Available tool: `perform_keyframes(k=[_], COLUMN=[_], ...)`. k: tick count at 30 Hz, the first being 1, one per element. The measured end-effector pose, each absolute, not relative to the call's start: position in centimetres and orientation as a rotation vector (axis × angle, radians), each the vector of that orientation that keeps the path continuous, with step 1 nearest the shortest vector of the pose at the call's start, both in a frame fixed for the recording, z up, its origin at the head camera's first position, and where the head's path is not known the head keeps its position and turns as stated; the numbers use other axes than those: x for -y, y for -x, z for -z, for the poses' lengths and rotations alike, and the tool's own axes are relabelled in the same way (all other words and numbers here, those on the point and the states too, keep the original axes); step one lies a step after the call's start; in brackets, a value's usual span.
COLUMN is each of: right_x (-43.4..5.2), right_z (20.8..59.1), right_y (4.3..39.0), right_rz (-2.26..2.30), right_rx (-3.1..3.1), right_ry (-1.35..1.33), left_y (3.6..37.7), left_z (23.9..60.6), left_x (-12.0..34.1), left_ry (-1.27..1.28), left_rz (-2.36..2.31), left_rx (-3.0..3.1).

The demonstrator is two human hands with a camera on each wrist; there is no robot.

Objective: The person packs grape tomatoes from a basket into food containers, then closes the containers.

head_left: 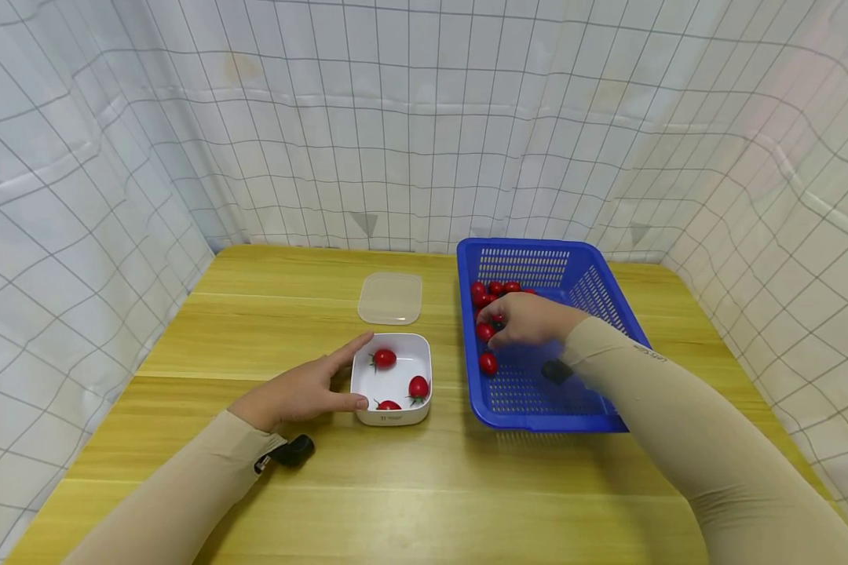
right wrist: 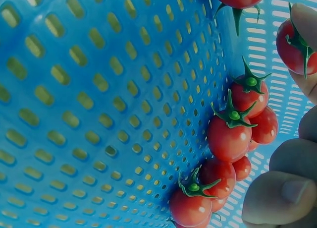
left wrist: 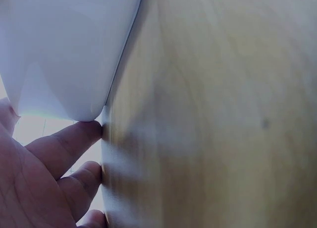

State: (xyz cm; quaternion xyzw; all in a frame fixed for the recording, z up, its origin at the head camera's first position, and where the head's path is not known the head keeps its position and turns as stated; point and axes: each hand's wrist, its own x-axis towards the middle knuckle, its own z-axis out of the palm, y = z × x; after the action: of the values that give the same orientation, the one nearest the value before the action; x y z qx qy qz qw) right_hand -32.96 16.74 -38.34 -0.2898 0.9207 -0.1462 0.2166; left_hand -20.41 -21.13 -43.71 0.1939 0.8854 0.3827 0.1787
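Tomatoes (head_left: 491, 292) heaped in the blue basket's (head_left: 537, 410) far left corner, right hand (head_left: 530, 320) among them, fingers curled, pinching 1 (right wrist: 296, 45). White box (head_left: 392, 416) just left of the basket, holding 3 tomatoes; left hand (head_left: 302, 391) open, fingers straight against its side. Clear lid (head_left: 390, 298) behind, all on the counter (head_left: 410, 494).

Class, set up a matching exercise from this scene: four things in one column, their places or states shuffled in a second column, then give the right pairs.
Things:
1. clear lid
2. white container
3. blue basket
4. left hand

Places or states:
A. the right hand reaches into it
B. lies flat on the table, behind the container
C. rests against the container's side
D. holds three cherry tomatoes

Pairs: 1-B, 2-D, 3-A, 4-C
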Motion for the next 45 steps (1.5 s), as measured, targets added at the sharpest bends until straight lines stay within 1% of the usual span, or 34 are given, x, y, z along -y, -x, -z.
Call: perform_keyframes(k=[45], right_x=[-16.96], right_z=[38.56], right_y=[32.86], right_rz=[0.405], right_rx=[-2.549], right_ry=[0.788], left_y=[20.38], left_z=[44.07], left_x=[21.22], left_ry=[-0.563], left_rz=[-1.093], left_rx=[-2.515])
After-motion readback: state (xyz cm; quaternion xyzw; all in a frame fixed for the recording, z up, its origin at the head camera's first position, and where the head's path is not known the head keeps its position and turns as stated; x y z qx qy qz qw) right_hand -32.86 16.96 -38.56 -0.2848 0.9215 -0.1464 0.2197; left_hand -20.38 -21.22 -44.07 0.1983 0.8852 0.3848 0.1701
